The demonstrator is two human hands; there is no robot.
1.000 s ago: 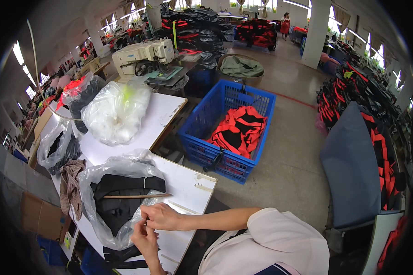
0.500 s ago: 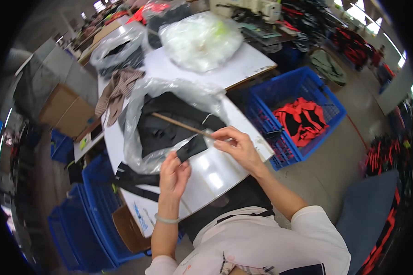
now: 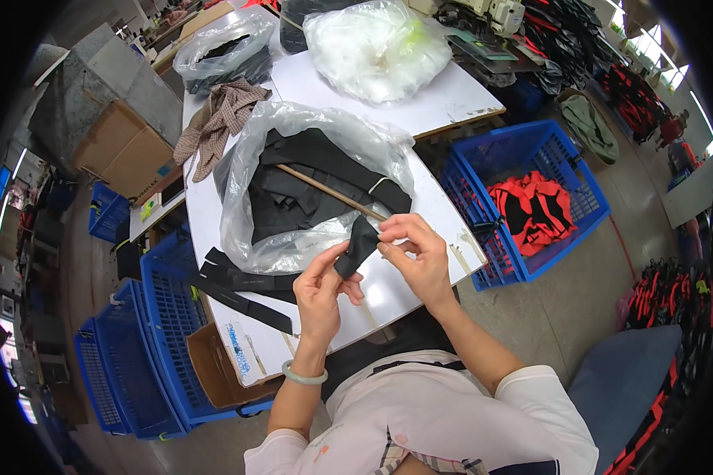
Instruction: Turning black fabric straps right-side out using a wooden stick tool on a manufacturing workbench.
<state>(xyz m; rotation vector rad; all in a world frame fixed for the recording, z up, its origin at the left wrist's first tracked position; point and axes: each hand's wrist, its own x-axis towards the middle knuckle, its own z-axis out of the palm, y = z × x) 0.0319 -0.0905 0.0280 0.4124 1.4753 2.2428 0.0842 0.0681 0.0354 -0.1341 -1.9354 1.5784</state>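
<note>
A small black fabric piece (image 3: 358, 247) is stretched between my hands above the white table. My left hand (image 3: 318, 294) is closed on its lower end, fingers curled around the cloth. At the other end, the thumb and fingers of my right hand (image 3: 420, 257) pinch its edge. A thin wooden stick (image 3: 325, 188) runs from the right fingertips out over an open clear plastic bag (image 3: 234, 229); whether those fingers grip it or just touch it is hard to tell. Inside the bag lie black fabric pieces (image 3: 293, 194). More black strips (image 3: 249, 305) rest beside my left hand.
On the white table (image 3: 444, 206) lie a checked brown cloth (image 3: 214, 127) and a stuffed clear bag (image 3: 376, 51). To the right stands a blue crate (image 3: 523, 261) holding red-and-black garments (image 3: 531, 214). Blue crates (image 3: 162, 317) and a cardboard box (image 3: 214, 368) are at the left.
The black piece has turned from lying flat to steeply upright and folded. My right fingers now pinch its edge, and my hands are closer together. The view has shifted slightly.
</note>
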